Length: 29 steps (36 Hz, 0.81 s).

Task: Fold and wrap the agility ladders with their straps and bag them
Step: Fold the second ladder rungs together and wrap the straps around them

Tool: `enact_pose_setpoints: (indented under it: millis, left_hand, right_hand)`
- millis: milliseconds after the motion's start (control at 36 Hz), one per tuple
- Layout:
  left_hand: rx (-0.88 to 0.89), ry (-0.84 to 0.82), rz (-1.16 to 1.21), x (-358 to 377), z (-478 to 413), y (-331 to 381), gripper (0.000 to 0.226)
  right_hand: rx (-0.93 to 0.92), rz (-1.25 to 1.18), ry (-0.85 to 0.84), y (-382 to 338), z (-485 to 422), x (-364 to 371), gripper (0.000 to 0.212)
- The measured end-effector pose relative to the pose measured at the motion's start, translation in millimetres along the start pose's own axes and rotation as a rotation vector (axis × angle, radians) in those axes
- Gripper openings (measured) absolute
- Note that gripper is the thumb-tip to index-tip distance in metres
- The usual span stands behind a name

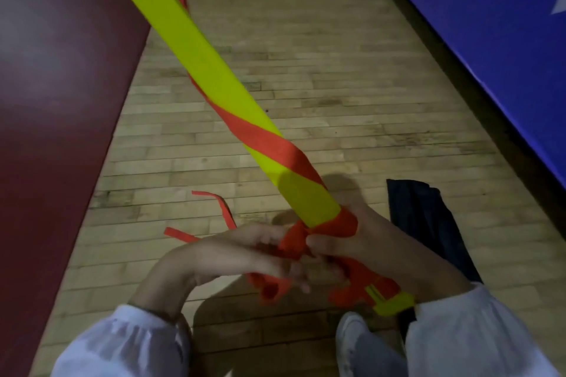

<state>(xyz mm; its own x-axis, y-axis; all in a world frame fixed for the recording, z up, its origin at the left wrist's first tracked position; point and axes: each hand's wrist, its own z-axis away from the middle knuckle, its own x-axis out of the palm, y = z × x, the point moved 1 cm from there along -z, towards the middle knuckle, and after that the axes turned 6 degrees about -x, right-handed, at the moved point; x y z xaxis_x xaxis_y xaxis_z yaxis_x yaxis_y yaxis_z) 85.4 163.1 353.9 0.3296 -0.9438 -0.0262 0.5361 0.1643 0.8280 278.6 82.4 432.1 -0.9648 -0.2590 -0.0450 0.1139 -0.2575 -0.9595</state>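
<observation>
Writing: the blue panel [490,40] at upper right carries white markings. They are cut off by the frame edge and cannot be read. No brand or label is legible on any item.

Surface and room: a light wooden plank floor [306,70] runs between a maroon painted floor area [46,101] on the left and the blue panel on the right. A dark fabric bag [428,223] lies flat on the planks, just beside the right forearm.

Task item: the folded yellow-green agility ladder bundle [190,49] is held above the floor, slanting from upper left to lower right. An orange-red fabric strap [269,144] spirals round it.

Grip: the right hand [343,242] is curled round the bundle's lower end, with the thumb on the strap. The left hand [245,251] pinches the bunched strap beside it. Two loose strap ends [220,208] trail behind the left hand.
</observation>
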Motion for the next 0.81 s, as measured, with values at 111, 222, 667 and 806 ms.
enact_pose_setpoints:
  millis: [111, 222, 667, 806]
  left_hand:
    - [0.052, -0.024, 0.167, 3.1, -10.1, -34.5, 0.068]
    - [0.085, -0.001, 0.311, 22.9, 26.9, 47.0, 0.055]
    - [-0.029, 0.445, 0.308, 26.0, 28.0, 68.4, 0.043]
    - [-0.081, 0.466, 0.309, 22.2, 31.8, 70.4, 0.05]
  right_hand:
    - [0.017, -0.067, -0.115, -4.1, 1.3, -0.2, 0.044]
    - [0.062, -0.021, -0.11, -5.8, 0.8, -1.2, 0.046]
    - [0.128, 0.242, 0.194, 11.1, -16.6, 4.4, 0.02]
    - [0.101, 0.296, 0.2, 16.5, -19.7, 9.8, 0.014]
